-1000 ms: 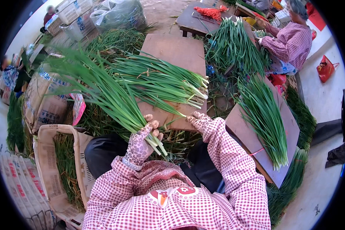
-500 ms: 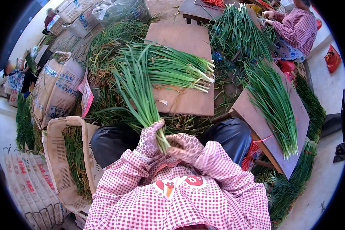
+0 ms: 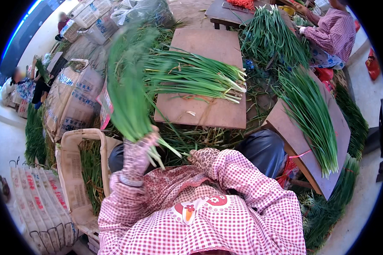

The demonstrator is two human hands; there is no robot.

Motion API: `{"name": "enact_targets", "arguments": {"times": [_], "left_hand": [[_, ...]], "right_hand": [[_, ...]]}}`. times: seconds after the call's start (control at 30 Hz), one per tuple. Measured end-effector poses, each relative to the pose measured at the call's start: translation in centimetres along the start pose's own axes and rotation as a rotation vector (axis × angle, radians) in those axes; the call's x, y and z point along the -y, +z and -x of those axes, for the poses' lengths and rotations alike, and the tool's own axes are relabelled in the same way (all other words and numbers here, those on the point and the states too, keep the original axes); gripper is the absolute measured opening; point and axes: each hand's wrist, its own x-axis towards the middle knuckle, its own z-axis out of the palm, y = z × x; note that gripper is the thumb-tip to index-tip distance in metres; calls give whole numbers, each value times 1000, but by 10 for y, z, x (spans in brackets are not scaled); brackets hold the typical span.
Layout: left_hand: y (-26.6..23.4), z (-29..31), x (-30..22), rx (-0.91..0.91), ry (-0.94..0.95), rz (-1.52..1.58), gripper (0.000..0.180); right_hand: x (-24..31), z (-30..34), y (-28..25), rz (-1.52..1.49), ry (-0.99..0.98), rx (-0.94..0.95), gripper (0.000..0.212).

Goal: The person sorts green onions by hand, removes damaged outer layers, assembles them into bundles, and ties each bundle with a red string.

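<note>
The left hand [image 3: 137, 154] clenched a bunch of green stalks [image 3: 131, 112] beside the brown board [image 3: 217, 115].
Its fingers wrapped just above the pale ends; the right hand [image 3: 203, 158] curled at one stray stalk's [image 3: 170, 148] tip, whether pinching it unclear.

2 gloved hands in play: L hand [image 3: 139, 152], R hand [image 3: 205, 160]! 1 bunch greens [image 3: 132, 108] in L hand, stalks too blurred to count. 1 pile greens [image 3: 195, 76] on 1 board [image 3: 215, 115], ahead of R hand. 1 heap [image 3: 314, 123] on 1 angled board [image 3: 281, 126], rt of R hand. 1 open crate [image 3: 70, 163], left of L hand. 1 co-worker [image 3: 335, 36], far rt of R hand. 1 plastic bag [image 3: 153, 13], far past L hand.
</note>
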Motion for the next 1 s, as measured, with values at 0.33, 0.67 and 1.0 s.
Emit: {"name": "enact_targets", "arguments": {"times": [0.33,0.67,1.0], "left_hand": [[-10,-78,-35,225,88,855,22],[60,-25,66,234,-365,1174,17],[55,-20,59,53,-342,1022,29]], "right_hand": [[-61,13,-52,87,-19,-474,39],[-150,-39,-123,581,615,-447,37],[-135,-57,-157,615,633,-418,35]]}}
